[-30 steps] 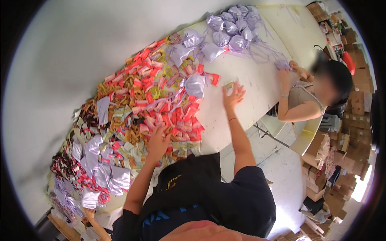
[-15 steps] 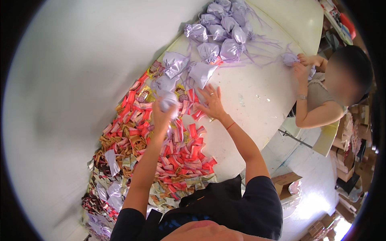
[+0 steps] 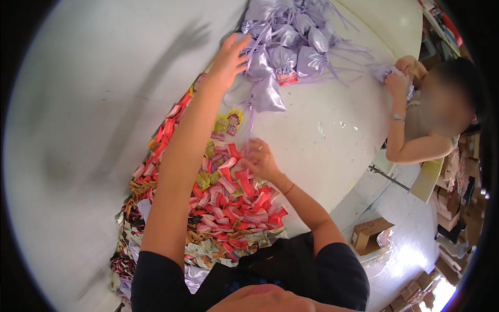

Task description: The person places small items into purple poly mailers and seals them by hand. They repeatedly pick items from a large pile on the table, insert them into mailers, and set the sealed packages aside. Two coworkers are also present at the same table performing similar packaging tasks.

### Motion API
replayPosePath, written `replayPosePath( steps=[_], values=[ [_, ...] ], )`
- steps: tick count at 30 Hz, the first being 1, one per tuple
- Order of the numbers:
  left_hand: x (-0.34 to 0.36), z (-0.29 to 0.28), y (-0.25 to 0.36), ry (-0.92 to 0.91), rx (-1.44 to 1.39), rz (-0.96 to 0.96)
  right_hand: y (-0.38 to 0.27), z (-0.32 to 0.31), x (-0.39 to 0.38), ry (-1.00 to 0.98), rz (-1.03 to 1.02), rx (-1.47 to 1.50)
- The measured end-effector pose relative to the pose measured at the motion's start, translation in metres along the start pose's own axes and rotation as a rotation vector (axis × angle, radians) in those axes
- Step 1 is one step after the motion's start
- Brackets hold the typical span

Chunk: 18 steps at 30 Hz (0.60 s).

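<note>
- I'll tell every place from the pile of shiny lilac pouches (image 3: 286, 36) on the white surface (image 3: 322, 125).
- My left hand (image 3: 231, 61) is at the left edge of the pile. Its grip is spread, fingers apart, right by a bunched-up pouch (image 3: 257, 30). I can't tell if the fingertips touch it.
- My right hand (image 3: 262, 158) is on my side of the pile, over the edge of the red and pink packets (image 3: 247, 182). Its fingers are bent. I can't tell if that grip is pinching anything.
- One wide pouch (image 3: 268, 96) lies at the near edge of the pile. Its thin ribbon (image 3: 251, 122) runs down toward my right hand.
- Yellow packets (image 3: 234, 120) lie just on my side of the pile. One red packet (image 3: 287, 79) pokes out from under it.
- Right of the pile, a co-worker's hand (image 3: 396, 84) is on another lilac pouch (image 3: 382, 73).
- To do this well, I think the left fingers should come away gently, so no ribbon snags and no pouch rolls. The right fingers should stay light near the ribbon, because a tug could drag the wide pouch off the pile.
</note>
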<state>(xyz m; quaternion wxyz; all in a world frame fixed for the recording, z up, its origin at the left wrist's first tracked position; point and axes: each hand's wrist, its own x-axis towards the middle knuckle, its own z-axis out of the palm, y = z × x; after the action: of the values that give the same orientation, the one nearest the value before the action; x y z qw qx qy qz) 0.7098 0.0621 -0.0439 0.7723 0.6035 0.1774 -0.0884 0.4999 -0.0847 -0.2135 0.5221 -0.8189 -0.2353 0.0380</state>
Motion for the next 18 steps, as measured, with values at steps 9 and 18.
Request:
replayPosePath(
  steps=[9,18],
  values=[
    [-0.182,-0.066,-0.186,0.062,1.388,0.291,0.06,0.0,0.17,-0.241,0.307,0.185],
    [-0.366,-0.098,-0.198,0.539,1.083,0.389,-0.066,-0.063,0.225,0.135,0.045,0.433]
  ],
)
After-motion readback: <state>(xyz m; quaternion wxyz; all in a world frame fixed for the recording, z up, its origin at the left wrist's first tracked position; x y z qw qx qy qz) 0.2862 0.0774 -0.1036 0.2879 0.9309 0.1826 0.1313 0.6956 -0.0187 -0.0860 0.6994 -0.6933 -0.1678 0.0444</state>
